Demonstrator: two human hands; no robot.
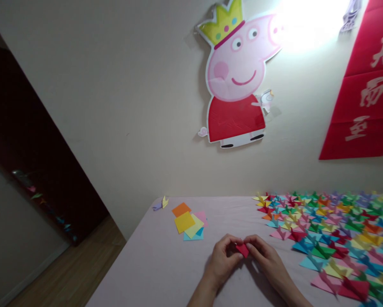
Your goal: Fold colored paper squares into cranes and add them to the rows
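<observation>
I have the red paper point(243, 250) pinched between left hand point(222, 261) and right hand point(264, 252), a two-sided grip; it's likely light, crisp, tearable, best held by its edges.

The left grip point(222, 259) has free desk point(153, 260) to its left, nearer than the paper squares point(184, 222); right of the right grip point(264, 255), rows of paper birds point(340, 250) obstruct, and the wall point(140, 128) blocks the far edge

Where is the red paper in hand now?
The red paper is low in the head view, right of centre, held by the left hand and the right hand, between the loose sheets and the paper birds.
</observation>
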